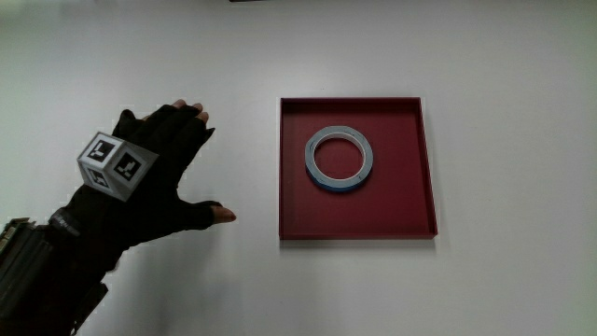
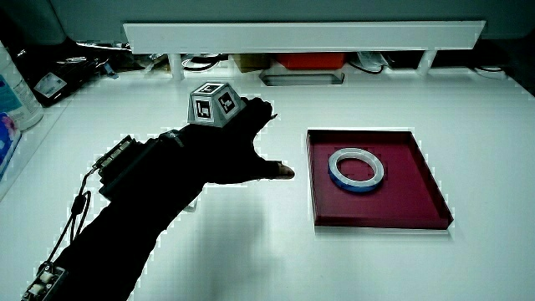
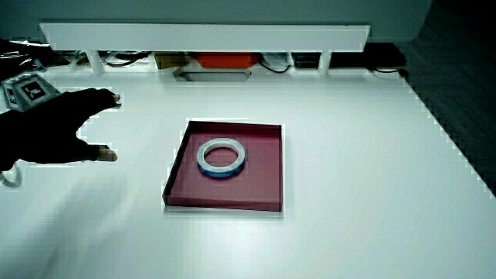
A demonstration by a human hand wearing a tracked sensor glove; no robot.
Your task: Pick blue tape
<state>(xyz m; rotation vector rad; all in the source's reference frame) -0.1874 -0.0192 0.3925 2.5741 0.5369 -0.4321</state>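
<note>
1. Blue tape [image 1: 340,160]: one roll, lying flat inside the red tray [image 1: 410,210], near the tray's middle; nothing is touching it.
2. Red tray: shallow, square, sitting on the white worktop [image 1: 504,140].
3. Hand [image 1: 154,173]: black glove, patterned cube [image 1: 116,165] on its back, hovering over bare worktop beside the tray, apart from it.
4. Grip: fingers [image 1: 191,117] spreading apart, holding nothing; thumb is pointing toward the tray.

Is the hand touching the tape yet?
No. In the main view the hand is over bare table beside the red tray, fingers spread and holding nothing, while the tape lies flat inside the tray.
</note>
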